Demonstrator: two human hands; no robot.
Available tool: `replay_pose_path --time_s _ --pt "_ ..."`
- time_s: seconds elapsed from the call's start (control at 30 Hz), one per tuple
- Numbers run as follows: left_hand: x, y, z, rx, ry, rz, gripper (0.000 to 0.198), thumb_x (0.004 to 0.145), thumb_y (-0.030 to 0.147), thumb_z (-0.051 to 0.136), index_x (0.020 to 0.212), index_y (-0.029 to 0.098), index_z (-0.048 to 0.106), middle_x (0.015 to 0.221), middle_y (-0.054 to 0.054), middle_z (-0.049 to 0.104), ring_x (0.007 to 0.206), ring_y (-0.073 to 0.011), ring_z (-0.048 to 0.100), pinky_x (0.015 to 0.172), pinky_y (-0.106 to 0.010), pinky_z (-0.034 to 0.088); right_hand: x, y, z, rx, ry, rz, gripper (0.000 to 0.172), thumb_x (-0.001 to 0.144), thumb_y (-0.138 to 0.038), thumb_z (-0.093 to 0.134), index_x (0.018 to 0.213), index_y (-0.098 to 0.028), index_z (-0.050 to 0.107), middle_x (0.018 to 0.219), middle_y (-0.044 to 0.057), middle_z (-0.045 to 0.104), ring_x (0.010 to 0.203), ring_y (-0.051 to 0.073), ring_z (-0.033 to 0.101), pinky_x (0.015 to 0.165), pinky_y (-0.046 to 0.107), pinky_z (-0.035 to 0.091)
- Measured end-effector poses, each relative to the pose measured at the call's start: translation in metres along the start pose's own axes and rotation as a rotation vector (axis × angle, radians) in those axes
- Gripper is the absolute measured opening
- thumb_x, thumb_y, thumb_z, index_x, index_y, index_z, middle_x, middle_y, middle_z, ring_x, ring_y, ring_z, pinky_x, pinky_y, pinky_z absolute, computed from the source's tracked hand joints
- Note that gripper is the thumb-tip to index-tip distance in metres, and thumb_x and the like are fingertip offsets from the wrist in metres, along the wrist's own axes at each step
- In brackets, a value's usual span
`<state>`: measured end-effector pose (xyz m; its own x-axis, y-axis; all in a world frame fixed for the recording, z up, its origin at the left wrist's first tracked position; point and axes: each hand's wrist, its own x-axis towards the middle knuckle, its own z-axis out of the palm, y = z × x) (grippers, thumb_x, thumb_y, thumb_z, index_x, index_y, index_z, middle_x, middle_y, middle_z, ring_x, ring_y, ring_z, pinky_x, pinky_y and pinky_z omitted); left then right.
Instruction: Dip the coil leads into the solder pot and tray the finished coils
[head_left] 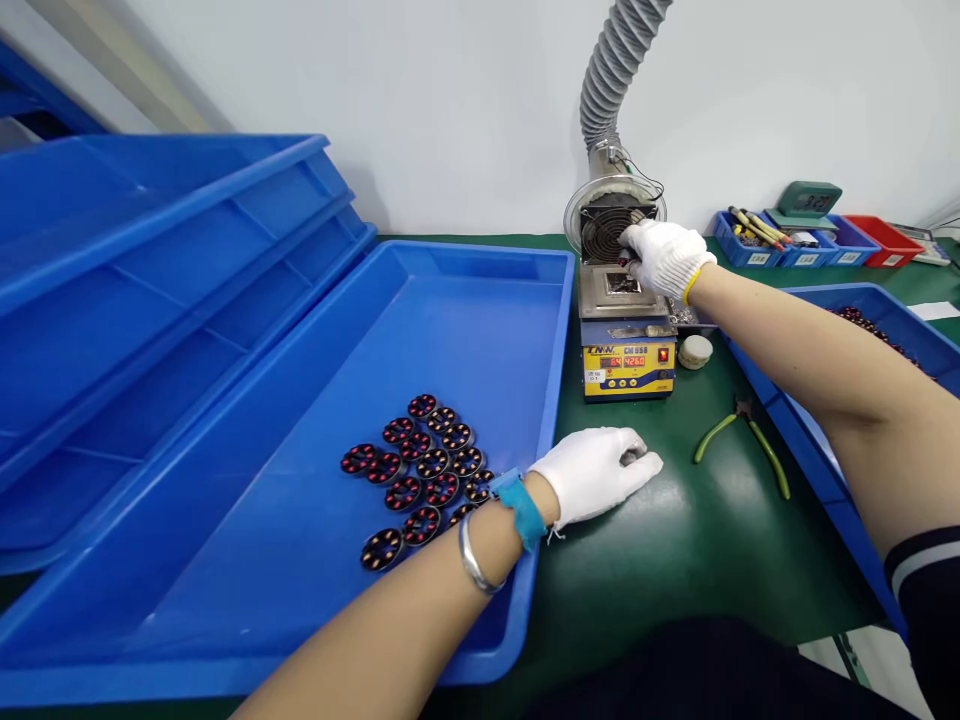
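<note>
My right hand (664,258), in a white knit glove, is closed on a small dark coil part (624,258) with a touch of red. It holds the part just above the square well of a solder pot (628,345); the fingers partly hide it. My left hand (596,475), also gloved, rests on the green table beside the tray's right rim, fingers loosely bent and nothing visible in them. Beneath the left forearm, the big blue tray (480,300) contains several black ring-shaped coil parts (433,463) with red or copper-coloured windings.
Behind the pot rise a fan and a grey exhaust hose (619,70). Green-handled cutters (742,425) and a round whitish pad (695,352) lie right of it. Another blue tray (825,295) holds more parts. Stacked blue trays (187,270) stand left; small bins (806,250) line the wall.
</note>
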<state>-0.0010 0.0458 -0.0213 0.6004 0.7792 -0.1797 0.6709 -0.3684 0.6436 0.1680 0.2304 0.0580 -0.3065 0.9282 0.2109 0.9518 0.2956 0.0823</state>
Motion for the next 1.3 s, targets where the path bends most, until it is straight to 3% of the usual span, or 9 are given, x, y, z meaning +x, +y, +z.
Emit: replay_pose_path --time_s 0.17,0.5,0.6,0.7,0.83,0.9,0.97,1.1,1.3 --pt "0.000 -0.003 0.003 -0.009 0.021 0.014 0.043 0.082 0.056 0.048 0.096 0.022 0.070 0.089 -0.006 0.072 0.082 -0.0234 0.066 0.072 -0.030 0.046 0.003 0.000 0.005 -0.043 -0.032 -0.003 0.039 0.085 -0.033 0.053 0.122 -0.022 0.056 0.115 0.012 0.057 0.101 0.031 0.057 0.083 0.046 0.047" --pt "-0.001 -0.004 0.005 -0.067 0.046 0.013 0.042 0.079 0.055 0.053 0.098 0.022 0.070 0.088 -0.006 0.072 0.083 -0.0237 0.066 0.073 -0.030 0.048 -0.003 -0.002 0.003 0.008 0.022 0.012 0.040 0.082 -0.033 0.056 0.120 -0.020 0.059 0.113 0.014 0.061 0.102 0.034 0.059 0.082 0.049 0.048" --pt "0.000 -0.001 0.003 -0.173 0.089 -0.012 0.045 0.079 0.052 0.055 0.107 0.019 0.067 0.090 -0.006 0.071 0.083 -0.0224 0.066 0.075 -0.031 0.049 -0.009 0.004 0.000 0.150 0.140 0.087 0.037 0.082 -0.035 0.057 0.116 -0.023 0.062 0.113 0.010 0.064 0.104 0.031 0.059 0.086 0.047 0.047" --pt "0.002 0.002 0.000 -0.414 0.225 -0.068 0.047 0.079 0.048 0.059 0.113 0.015 0.063 0.094 -0.007 0.070 0.082 -0.0197 0.065 0.078 -0.032 0.050 -0.023 0.005 -0.001 0.450 0.210 0.175 0.035 0.077 -0.038 0.063 0.109 -0.024 0.066 0.101 0.004 0.069 0.098 0.027 0.063 0.088 0.045 0.048" --pt "0.005 0.001 -0.005 -0.785 0.484 -0.109 0.052 0.076 0.040 0.067 0.118 0.011 0.057 0.099 -0.010 0.068 0.085 -0.0174 0.064 0.082 -0.032 0.051 -0.061 -0.015 0.001 1.043 0.032 0.308 0.038 0.076 -0.032 0.065 0.112 -0.020 0.063 0.086 0.004 0.071 0.077 0.021 0.068 0.074 0.038 0.055" --pt "0.007 0.000 -0.006 -0.901 0.568 -0.101 0.055 0.073 0.037 0.072 0.119 0.011 0.057 0.101 -0.011 0.068 0.089 -0.0176 0.065 0.087 -0.033 0.050 -0.084 -0.033 0.004 1.333 -0.111 0.339 0.042 0.077 -0.024 0.062 0.119 -0.019 0.057 0.088 0.005 0.070 0.073 0.019 0.068 0.069 0.034 0.057" --pt "0.008 -0.002 -0.007 -0.963 0.623 -0.099 0.053 0.069 0.034 0.076 0.115 0.011 0.059 0.100 -0.010 0.068 0.090 -0.0183 0.065 0.088 -0.034 0.050 -0.104 -0.050 0.009 1.475 -0.235 0.339 0.049 0.077 -0.019 0.059 0.125 -0.020 0.052 0.092 0.006 0.070 0.075 0.018 0.069 0.068 0.033 0.058" --pt "0.010 -0.003 -0.007 -1.024 0.668 -0.084 0.038 0.066 0.029 0.076 0.097 0.010 0.065 0.087 -0.008 0.070 0.080 -0.0175 0.065 0.082 -0.035 0.052 -0.125 -0.064 0.017 1.403 -0.266 0.258 0.052 0.076 -0.022 0.063 0.128 -0.022 0.053 0.100 0.006 0.069 0.075 0.018 0.068 0.063 0.030 0.059" --pt "0.011 -0.004 -0.009 -1.075 0.648 -0.067 0.032 0.068 0.026 0.074 0.093 0.010 0.066 0.075 -0.004 0.068 0.067 -0.0132 0.062 0.072 -0.031 0.051 -0.126 -0.058 0.018 1.315 -0.359 0.264 0.036 0.078 -0.028 0.064 0.113 -0.021 0.063 0.073 0.002 0.070 0.061 0.017 0.067 0.058 0.029 0.060"
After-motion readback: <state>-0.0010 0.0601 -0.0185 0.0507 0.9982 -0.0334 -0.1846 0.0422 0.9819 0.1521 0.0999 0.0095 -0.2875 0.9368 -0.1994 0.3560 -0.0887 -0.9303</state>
